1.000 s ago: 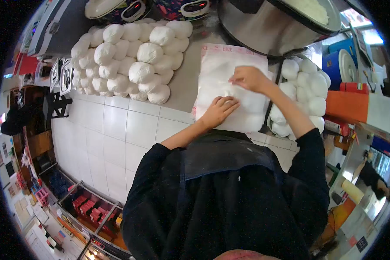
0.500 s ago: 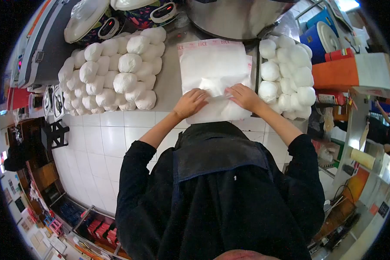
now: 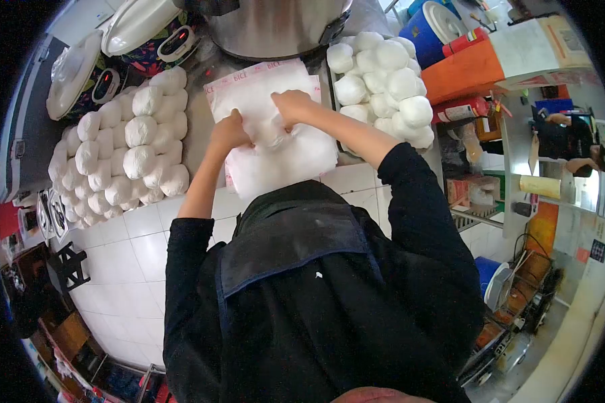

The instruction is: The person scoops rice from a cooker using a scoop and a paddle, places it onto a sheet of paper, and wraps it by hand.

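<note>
A stack of thin white sheets point(image 3: 275, 168) lies on the table in front of me, with red-printed paper along its far edge. A white bundle point(image 3: 270, 133), partly covered by the sheet, sits in the middle of the stack. My left hand point(image 3: 230, 131) is closed at its left side, fingers curled into the sheet. On the far right side, my right hand point(image 3: 293, 107) also has its fingers curled down on the sheet, thumb extended. White wrapped balls are piled at the left point(image 3: 141, 131) and at the right point(image 3: 386, 87).
A large metal pot point(image 3: 269, 27) stands just beyond the sheets. Two lidded cookers point(image 3: 144, 33) with lit displays sit at the back left. On the right are a blue bucket point(image 3: 427, 33), an orange and white box point(image 3: 464, 74) and a red fire extinguisher point(image 3: 460, 109). Another person point(image 3: 565, 144) is at far right.
My hands have moved from the near edge of the bundle to its two sides, wrists bent and fingers curled in. The whole view has shifted, so the table appears further left and tilted.
</note>
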Demonstrator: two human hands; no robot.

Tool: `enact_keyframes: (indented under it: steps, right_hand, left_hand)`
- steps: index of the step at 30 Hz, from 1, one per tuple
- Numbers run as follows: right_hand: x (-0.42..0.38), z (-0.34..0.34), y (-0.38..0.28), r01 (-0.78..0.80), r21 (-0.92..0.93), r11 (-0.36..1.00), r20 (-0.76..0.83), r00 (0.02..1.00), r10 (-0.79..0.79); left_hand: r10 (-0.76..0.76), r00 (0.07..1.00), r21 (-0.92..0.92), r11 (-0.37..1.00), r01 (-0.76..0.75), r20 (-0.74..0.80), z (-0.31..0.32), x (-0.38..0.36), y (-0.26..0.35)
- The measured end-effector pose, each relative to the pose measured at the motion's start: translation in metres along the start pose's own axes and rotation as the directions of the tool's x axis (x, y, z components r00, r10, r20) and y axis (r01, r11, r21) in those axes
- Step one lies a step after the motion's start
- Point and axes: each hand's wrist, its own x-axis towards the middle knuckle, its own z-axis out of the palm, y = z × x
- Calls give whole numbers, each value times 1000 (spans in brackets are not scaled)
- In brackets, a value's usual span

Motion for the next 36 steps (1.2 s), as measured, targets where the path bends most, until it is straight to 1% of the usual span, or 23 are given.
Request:
enact_keyframes:
  steps: [1,2,3,4,5,6,7,8,10,11,13,16,20,22,23,25,26,28,29,30,32,34,36]
  right_hand:
    - [2,-1,4,3,-7,1000,-3,1000,-3]
    - [7,4,12,236,-44,971,-75,968,-239]
    - [10,11,17,454,-90,886,-133,877,-462]
    - [12,19,24,461,-90,883,-134,873,-470]
    - [13,26,31,516,139,845,-144,855,-498]
    - [11,26,37,542,360,759,-159,837,-523]
    - [2,34,40,571,373,731,-241,820,-518]
    - [-14,38,38,538,324,778,-323,836,-444]
    - [-34,57,37,536,326,779,-514,792,-330]
    - [-38,69,35,537,331,776,-514,793,-329]
    - [-44,87,33,549,-43,835,-719,564,-407]
    - [-59,84,29,454,-290,842,-729,466,-502]
    - [-71,81,23,454,-139,880,-690,593,-415]
    - [-57,84,20,565,71,822,-745,578,-333]
    - [-59,82,13,568,70,820,-748,574,-333]
    - [-67,74,-3,304,690,657,-534,826,178]
    - [-63,75,-8,305,690,657,-536,825,180]
    - [-54,87,-18,328,880,344,-455,789,413]
    - [-45,101,-20,299,933,200,-359,791,495]
    - [-45,100,-28,293,935,201,-355,792,496]
    - [-46,93,-42,130,924,360,-322,772,548]
    - [-49,81,-46,120,924,363,-311,790,529]
    - [-52,75,-41,187,958,219,-267,859,436]
  left_hand:
    - [45,999,90,995,-44,-19,-2,-3,7]
    - [41,999,88,995,-39,-27,-2,-7,8]
    - [212,964,173,967,-185,-158,1,-13,7]
    - [382,884,277,910,-309,-268,2,-20,4]
    - [375,886,281,912,-300,-272,6,-23,0]
    - [418,845,84,906,-415,-334,11,-26,-5]
    - [443,799,-107,846,-523,-406,15,-29,-10]
    - [297,848,-331,824,-460,-440,22,-45,-6]
    - [370,715,-185,801,-569,-594,53,-51,-20]
    - [370,718,-185,804,-566,-590,61,-53,-21]
    - [423,555,29,813,-581,-716,70,-55,-16]
    - [462,482,148,818,-556,-744,76,-56,-8]
    - [481,482,327,869,-371,-733,60,-78,15]
    - [339,531,56,877,-478,-777,70,-75,12]
    - [341,530,61,877,-476,-777,74,-75,10]
    - [-139,701,-508,786,-352,-699,76,-75,11]
    - [-136,701,-506,787,-353,-700,73,-74,13]
    - [-422,639,-715,629,-305,-643,63,-72,22]
    - [-435,589,-669,696,-259,-681,51,-71,28]
    - [-439,592,-674,694,-256,-676,53,-65,30]
    - [-241,496,-449,819,-356,-834,54,-53,33]
    - [-169,493,-383,844,-374,-854,59,-51,34]
    - [6,605,-280,883,-376,-796,59,-62,40]
